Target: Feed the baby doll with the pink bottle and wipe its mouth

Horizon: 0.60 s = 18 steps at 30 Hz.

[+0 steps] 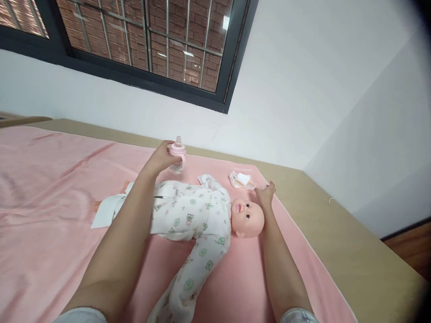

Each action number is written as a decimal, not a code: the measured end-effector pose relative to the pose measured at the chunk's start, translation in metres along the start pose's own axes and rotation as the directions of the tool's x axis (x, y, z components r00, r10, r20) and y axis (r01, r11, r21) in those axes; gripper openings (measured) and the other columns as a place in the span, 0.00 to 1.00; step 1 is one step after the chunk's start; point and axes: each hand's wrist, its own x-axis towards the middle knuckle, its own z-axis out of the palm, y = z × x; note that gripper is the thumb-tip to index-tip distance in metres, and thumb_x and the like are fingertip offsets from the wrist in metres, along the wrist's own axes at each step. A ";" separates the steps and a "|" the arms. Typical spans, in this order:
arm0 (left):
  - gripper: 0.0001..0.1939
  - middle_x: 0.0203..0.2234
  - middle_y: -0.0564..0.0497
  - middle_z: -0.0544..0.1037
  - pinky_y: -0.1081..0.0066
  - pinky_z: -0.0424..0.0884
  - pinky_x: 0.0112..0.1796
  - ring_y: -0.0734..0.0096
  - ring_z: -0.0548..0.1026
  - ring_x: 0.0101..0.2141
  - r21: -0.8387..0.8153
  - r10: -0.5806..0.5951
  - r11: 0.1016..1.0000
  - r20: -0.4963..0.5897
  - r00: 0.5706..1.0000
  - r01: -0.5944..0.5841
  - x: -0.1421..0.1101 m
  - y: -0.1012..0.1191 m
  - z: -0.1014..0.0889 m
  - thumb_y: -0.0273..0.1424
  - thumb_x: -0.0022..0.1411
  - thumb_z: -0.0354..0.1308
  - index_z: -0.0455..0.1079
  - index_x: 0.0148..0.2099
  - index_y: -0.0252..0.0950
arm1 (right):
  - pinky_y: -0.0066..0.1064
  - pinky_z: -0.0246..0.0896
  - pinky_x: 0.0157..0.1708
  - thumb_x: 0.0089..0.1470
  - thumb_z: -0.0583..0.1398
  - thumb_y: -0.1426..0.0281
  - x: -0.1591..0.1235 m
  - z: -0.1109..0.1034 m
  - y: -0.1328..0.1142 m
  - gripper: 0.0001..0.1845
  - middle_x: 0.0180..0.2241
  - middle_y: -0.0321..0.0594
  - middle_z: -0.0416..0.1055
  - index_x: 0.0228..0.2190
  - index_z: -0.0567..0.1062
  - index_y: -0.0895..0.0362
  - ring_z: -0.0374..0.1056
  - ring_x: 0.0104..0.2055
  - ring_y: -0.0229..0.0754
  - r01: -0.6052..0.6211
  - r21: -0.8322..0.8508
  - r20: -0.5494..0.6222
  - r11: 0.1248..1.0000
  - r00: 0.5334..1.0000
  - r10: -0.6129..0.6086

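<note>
A baby doll (pixel 188 211) in a white printed outfit lies on its back, its bald head (pixel 251 220) toward the right. Beyond the doll's body, my left hand (pixel 163 158) is wrapped around a baby bottle (pixel 178 157) with a pink collar and a clear teat; the bottle is upright. My right hand (pixel 266 195) is past the doll's head, beside a clear plastic packet (pixel 241 179) with something white in it. Its thumb points toward the packet and the other fingers are spread; I cannot tell whether it touches the plastic. A white cloth or card (pixel 106 211) lies by the doll's legs.
A pink sheet (pixel 67 179) with some creases covers much of the wooden surface (pixel 323 211). Behind it stand a white wall (pixel 283 89) and a dark-framed barred window (pixel 148 40). A brown wooden panel (pixel 411 249) shows at the lower right.
</note>
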 end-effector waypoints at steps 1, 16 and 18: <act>0.41 0.46 0.46 0.75 0.71 0.71 0.41 0.60 0.75 0.46 -0.066 0.023 0.998 0.030 0.999 -0.021 -0.004 0.009 0.004 0.29 0.43 0.64 0.57 0.61 0.35 | 0.44 0.59 0.55 0.33 0.63 0.70 0.001 -0.002 -0.009 0.47 0.55 0.58 0.56 0.56 0.56 0.63 0.63 0.52 0.55 -0.009 -0.017 -0.009 1.000 1.000 0.009; 0.35 0.49 0.46 0.74 0.62 0.69 0.42 0.53 0.74 0.44 0.081 0.386 0.897 0.338 0.858 -0.435 -0.077 0.087 0.064 0.30 0.51 0.58 0.57 0.62 0.40 | 0.38 0.65 0.54 0.52 0.64 0.56 -0.088 -0.037 -0.180 0.26 0.57 0.42 0.65 0.50 0.67 0.49 0.65 0.57 0.44 0.306 0.606 0.249 0.734 0.804 -0.541; 0.34 0.47 0.47 0.75 0.64 0.69 0.40 0.54 0.75 0.41 0.088 0.399 0.884 0.370 0.839 -0.459 -0.084 0.093 0.065 0.29 0.51 0.57 0.57 0.61 0.40 | 0.39 0.64 0.56 0.53 0.63 0.56 -0.103 -0.036 -0.188 0.26 0.57 0.41 0.64 0.51 0.66 0.48 0.65 0.57 0.44 0.335 0.603 0.260 0.724 0.775 -0.575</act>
